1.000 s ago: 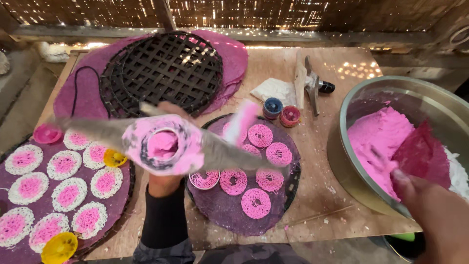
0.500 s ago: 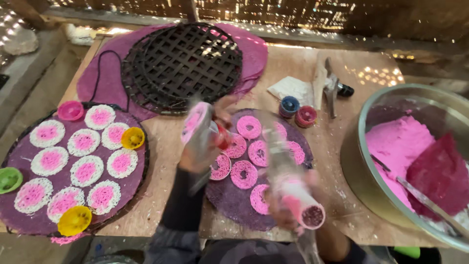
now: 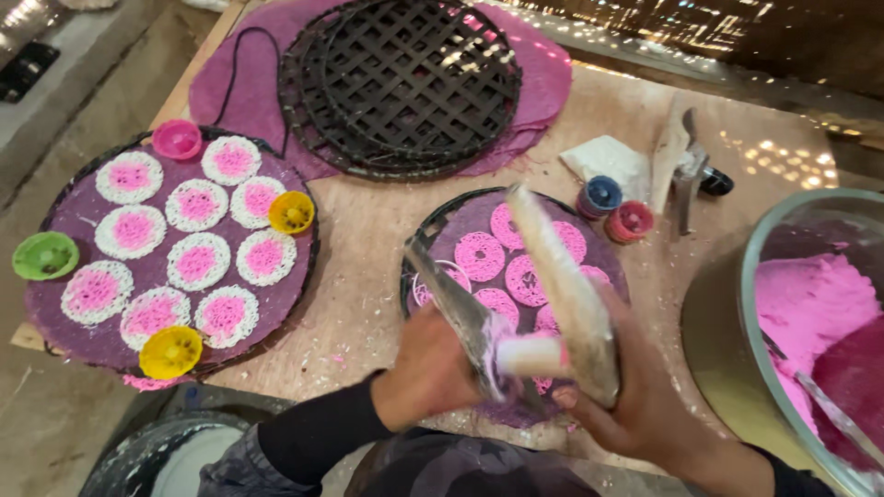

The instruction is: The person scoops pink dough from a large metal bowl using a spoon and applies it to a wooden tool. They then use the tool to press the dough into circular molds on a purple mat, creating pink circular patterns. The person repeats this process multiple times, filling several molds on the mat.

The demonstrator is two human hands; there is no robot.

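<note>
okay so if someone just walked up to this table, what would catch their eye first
Probably the two hands, left hand and right hand, gripping a dough-caked press over the middle tray of pink rings. Next, the left tray of pink-and-white discs with bright little cups, and the steel bowl of pink dough at the right.

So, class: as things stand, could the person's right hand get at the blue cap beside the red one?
Probably not at once. The right hand is wrapped around one handle of the press, so it is occupied. The blue cap itself sits uncovered on the table, beyond the near tray.
</note>
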